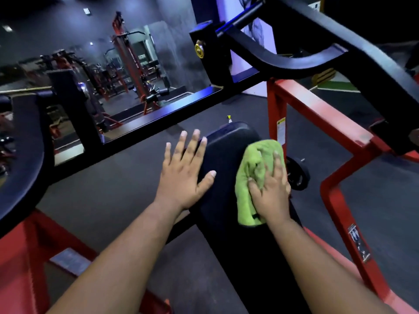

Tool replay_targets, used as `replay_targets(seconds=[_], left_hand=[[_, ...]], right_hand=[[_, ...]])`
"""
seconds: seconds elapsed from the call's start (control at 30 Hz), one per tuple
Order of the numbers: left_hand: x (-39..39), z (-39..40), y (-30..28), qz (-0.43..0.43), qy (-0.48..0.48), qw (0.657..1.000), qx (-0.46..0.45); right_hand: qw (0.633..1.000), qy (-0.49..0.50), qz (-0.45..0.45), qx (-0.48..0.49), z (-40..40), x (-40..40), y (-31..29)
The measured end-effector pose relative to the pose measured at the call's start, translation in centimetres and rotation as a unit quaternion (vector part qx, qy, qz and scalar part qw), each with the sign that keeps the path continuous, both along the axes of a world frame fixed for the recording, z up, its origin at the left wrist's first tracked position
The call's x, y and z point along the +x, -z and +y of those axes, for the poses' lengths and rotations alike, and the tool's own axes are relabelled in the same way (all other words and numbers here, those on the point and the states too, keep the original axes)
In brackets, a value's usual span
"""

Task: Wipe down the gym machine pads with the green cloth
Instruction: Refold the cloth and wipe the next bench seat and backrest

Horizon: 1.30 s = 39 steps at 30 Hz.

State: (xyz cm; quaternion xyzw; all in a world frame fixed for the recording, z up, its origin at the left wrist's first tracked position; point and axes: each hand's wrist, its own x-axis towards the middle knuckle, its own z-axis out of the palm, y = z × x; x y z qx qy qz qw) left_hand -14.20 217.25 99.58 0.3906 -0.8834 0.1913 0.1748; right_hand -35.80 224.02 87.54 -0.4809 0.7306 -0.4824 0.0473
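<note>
A commercial gym is showing here. A red steel machine frame is running across the right of the frame, carrying heavy black lever arms with a yellow pivot cap. A black padded bench is lying at centre. Dark rubber flooring is spreading beneath, and in the upper left a red cable tower and further weight machines are standing in dim light.

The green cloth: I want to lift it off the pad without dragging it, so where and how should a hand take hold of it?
Probably the bunched upper folds of the green cloth, from above. It lies crumpled on the black pad under the right hand, so the raised creases give fingers something to pinch; the flat lower edge hugs the pad.
</note>
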Motion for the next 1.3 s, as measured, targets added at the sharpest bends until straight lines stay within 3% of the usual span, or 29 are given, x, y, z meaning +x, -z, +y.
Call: replay_targets(seconds=[0.13, 0.33, 0.43, 0.53, 0.67, 0.83, 0.93, 1.0, 1.13, 1.3], left_hand=[[0.0, -0.2, 0.1, 0.031, 0.024, 0.999, 0.01], [0.3, -0.2, -1.3, 0.133, 0.075, 0.976, 0.153], [0.2, 0.0, -1.8, 0.172, 0.08, 0.964, 0.186], [0.0, 0.3, -1.3, 0.073, 0.036, 0.991, 0.109], [0.0, 0.4, 0.2, -0.059, -0.001, 0.997, -0.04], [-0.5, 0.3, 0.5, -0.044, -0.009, 0.997, -0.06], [-0.3, 0.2, 0.5, -0.032, 0.005, 0.998, -0.063], [-0.2, 0.0, 0.5, -0.032, 0.012, 0.997, -0.067], [0.0, 0.0, 0.5, -0.057, 0.01, 0.995, -0.076], [-0.3, -0.1, 0.6, -0.083, -0.011, 0.992, -0.099]], right_hand=[[0.999, -0.009, 0.032, 0.026, 3.0, 2.7, 2.9], [0.997, 0.013, 0.079, -0.004, -3.3, 6.4, -7.3], [0.99, -0.031, 0.134, -0.021, -1.6, 9.1, -6.0], [0.98, -0.051, 0.192, -0.002, 2.8, 8.8, 1.1], [0.992, -0.011, 0.1, 0.082, 5.7, 5.2, 5.9], [0.997, 0.041, -0.032, 0.053, -0.5, 3.6, -1.8], [0.999, -0.005, 0.03, 0.021, -4.8, 3.2, -8.6], [0.996, -0.027, 0.085, 0.006, -5.7, 2.4, -9.9], [0.995, -0.02, 0.097, -0.008, -2.3, 0.4, -3.5], [0.996, 0.004, 0.063, 0.065, 5.2, -0.5, 6.7]])
